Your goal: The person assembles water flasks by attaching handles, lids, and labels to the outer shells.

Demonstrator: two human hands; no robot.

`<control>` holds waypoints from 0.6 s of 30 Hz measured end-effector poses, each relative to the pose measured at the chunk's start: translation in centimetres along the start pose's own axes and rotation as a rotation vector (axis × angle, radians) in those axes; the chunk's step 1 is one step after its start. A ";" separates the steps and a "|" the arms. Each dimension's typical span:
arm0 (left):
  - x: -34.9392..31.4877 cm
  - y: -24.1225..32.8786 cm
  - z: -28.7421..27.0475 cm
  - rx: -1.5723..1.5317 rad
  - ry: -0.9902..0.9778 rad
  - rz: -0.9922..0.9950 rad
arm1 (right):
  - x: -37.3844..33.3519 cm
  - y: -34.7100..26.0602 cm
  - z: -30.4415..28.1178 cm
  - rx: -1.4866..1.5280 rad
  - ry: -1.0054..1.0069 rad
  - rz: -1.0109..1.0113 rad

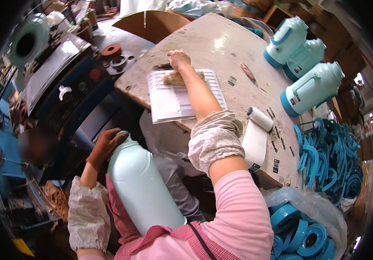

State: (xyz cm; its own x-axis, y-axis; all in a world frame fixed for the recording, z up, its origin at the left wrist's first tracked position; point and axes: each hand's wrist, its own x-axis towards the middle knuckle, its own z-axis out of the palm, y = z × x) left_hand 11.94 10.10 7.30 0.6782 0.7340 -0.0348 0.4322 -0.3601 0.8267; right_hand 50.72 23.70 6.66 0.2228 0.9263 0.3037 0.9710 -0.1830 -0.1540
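Observation:
My left hand (108,147), in a brown-red work glove, is closed round the neck of a pale mint thermos flask body (141,186), which leans against my lap. My bare right hand (179,59) reaches across the table with its fingers curled, beside a small dark object (162,66) at the table's left side. Whatever is in those fingers, if anything, cannot be made out. Under my right forearm, a tan cloth or rag (174,79) rests on a stack of printed sheets (169,102). A roll of white labels (261,120) lies partly unrolled to the right.
On the table (208,39), several mint flasks with blue bases, such as this flask (314,89), stand at the right. Beyond the right edge hang blue handles (321,151), above a plastic bag (321,203) of blue round parts (312,238). A dark blue machine (73,91) stands left.

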 end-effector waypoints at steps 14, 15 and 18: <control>0.6 1.8 0.3 0.036 0.106 0.095 | -10.8 27.0 -4.0 -0.152 -0.023 0.611; 1.1 3.3 0.5 0.051 0.099 0.121 | -10.6 27.7 -4.2 -0.029 -0.086 0.576; 0.4 3.2 0.8 -0.021 0.091 -0.001 | -9.5 29.0 -3.9 -0.002 -0.051 0.392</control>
State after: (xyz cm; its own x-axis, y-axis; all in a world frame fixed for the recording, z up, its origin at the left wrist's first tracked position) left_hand 14.04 8.74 9.49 0.6202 0.7843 0.0145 0.4198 -0.3475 0.8385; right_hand 77.08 8.28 3.00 0.5724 0.8011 0.1749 0.8131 -0.5269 -0.2475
